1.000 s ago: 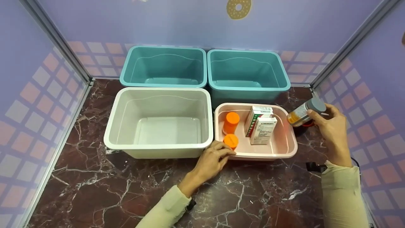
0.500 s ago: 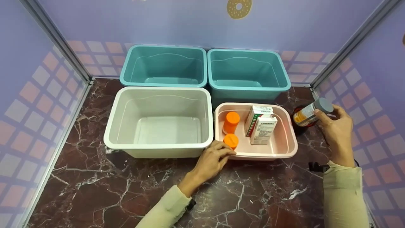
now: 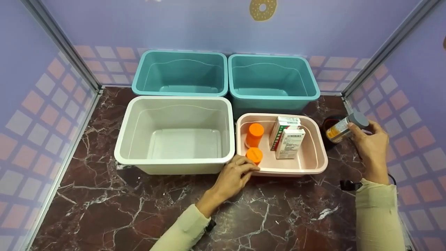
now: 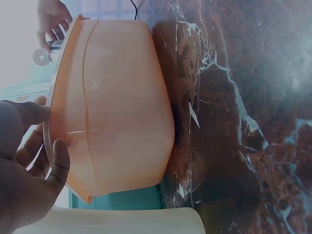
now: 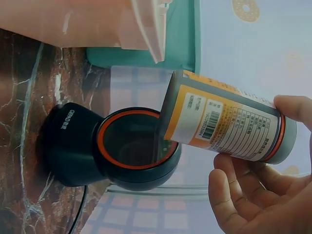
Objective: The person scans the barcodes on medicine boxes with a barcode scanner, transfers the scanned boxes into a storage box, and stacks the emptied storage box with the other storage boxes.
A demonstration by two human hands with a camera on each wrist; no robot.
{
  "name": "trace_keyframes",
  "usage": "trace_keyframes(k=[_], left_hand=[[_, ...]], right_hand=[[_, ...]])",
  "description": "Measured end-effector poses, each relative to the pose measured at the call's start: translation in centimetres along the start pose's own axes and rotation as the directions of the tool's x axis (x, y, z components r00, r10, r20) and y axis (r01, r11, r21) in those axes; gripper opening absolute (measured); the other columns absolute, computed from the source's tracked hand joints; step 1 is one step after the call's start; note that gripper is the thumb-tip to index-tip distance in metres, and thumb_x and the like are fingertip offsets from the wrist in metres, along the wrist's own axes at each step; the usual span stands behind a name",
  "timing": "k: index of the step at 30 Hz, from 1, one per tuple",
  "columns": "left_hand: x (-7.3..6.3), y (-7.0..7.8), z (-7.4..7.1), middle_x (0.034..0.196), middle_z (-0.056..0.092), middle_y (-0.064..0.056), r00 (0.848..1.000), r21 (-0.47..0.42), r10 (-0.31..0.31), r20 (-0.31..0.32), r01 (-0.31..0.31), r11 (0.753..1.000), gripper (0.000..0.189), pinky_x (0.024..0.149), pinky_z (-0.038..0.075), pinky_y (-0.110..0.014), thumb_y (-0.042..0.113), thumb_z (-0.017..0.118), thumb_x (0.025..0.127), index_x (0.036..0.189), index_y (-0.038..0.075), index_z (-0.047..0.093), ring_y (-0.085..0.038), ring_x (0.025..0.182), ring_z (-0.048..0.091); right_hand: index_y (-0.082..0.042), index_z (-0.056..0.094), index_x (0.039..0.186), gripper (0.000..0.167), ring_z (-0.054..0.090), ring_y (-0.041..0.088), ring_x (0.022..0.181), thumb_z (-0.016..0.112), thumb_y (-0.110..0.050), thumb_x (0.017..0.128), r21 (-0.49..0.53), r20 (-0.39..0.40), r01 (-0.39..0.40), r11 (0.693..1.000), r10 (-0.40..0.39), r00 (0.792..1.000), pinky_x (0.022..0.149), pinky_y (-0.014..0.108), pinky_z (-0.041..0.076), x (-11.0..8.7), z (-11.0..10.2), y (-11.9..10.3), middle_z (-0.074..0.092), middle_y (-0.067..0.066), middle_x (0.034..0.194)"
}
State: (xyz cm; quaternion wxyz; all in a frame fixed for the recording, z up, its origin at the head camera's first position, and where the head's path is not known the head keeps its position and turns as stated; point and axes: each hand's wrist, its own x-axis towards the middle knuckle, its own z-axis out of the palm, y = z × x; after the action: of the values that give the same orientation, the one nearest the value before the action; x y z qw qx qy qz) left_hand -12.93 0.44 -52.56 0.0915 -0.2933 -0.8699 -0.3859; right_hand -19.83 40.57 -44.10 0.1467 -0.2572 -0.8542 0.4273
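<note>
My right hand (image 3: 373, 143) holds a grey-capped pill bottle (image 3: 343, 129) by its cap end, thumb on one side and fingers on the other. It is tilted, base toward a black barcode scanner (image 5: 139, 141) with a red-ringed round window; a printed label and barcode show in the right wrist view. My left hand (image 3: 231, 177) grips the front left rim of the pink bin (image 3: 313, 164). Inside that bin stand two orange-capped bottles (image 3: 256, 132), a white box (image 3: 291, 144) and, behind it, a green-and-red striped box (image 3: 277, 134).
A white bin (image 3: 174, 161) stands left of the pink one. Behind them are two teal bins, left (image 3: 179, 93) and right (image 3: 275, 97). Purple panels (image 3: 195, 24) wall in the dark marbled table (image 3: 139, 216). A cable (image 5: 80, 209) runs from the scanner.
My right hand has carried the bottle away from the pink bin's right edge, to the right and slightly toward me, in front of the scanner. My left hand has stayed at the rim.
</note>
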Motion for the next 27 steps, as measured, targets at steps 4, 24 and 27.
trace_keyframes(k=[4, 24, 27], left_hand=[[0.0, 0.0, 0.0, 0.112, 0.070, 0.006, 1.000, 0.004, 0.001, 0.001, -0.001, 1.000, 0.018, 0.103, 0.048, -0.030, 0.012, 0.070, 0.091, 0.105, 0.021, 0.077, -0.015, 0.112, 0.058], [0.1, -0.1, 0.0, 0.110, 0.070, 0.006, 1.000, 0.009, 0.025, -0.014, -0.025, 1.000, 0.018, 0.100, 0.050, -0.028, 0.012, 0.070, 0.092, 0.104, 0.022, 0.077, -0.015, 0.110, 0.059], [0.1, 0.0, 0.0, 0.110, 0.070, 0.005, 0.999, 0.012, 0.031, -0.019, -0.031, 0.999, 0.018, 0.100, 0.050, -0.028, 0.012, 0.070, 0.091, 0.105, 0.021, 0.077, -0.015, 0.109, 0.059]], right_hand=[[-0.015, 0.063, 0.122, 0.048, 0.051, -0.003, 0.086, 0.076, -0.040, 0.083, 0.014, 0.004, -0.027, 1.000, 0.027, 1.000, 0.074, 0.013, 0.043, 0.2, 0.3, 0.4, 0.055, -0.022, 0.092], [-0.011, 0.056, 0.125, 0.061, 0.057, -0.004, 0.060, 0.077, -0.049, 0.082, -0.034, 0.097, -0.065, 0.997, 0.068, 0.993, 0.058, 0.012, 0.050, 0.7, 0.8, 2.1, 0.055, -0.019, 0.084], [-0.013, 0.056, 0.122, 0.058, 0.059, -0.004, 0.057, 0.078, -0.048, 0.081, -0.024, 0.111, -0.074, 0.997, 0.077, 0.991, 0.056, 0.013, 0.051, 0.8, 0.8, 2.3, 0.056, -0.019, 0.082]])
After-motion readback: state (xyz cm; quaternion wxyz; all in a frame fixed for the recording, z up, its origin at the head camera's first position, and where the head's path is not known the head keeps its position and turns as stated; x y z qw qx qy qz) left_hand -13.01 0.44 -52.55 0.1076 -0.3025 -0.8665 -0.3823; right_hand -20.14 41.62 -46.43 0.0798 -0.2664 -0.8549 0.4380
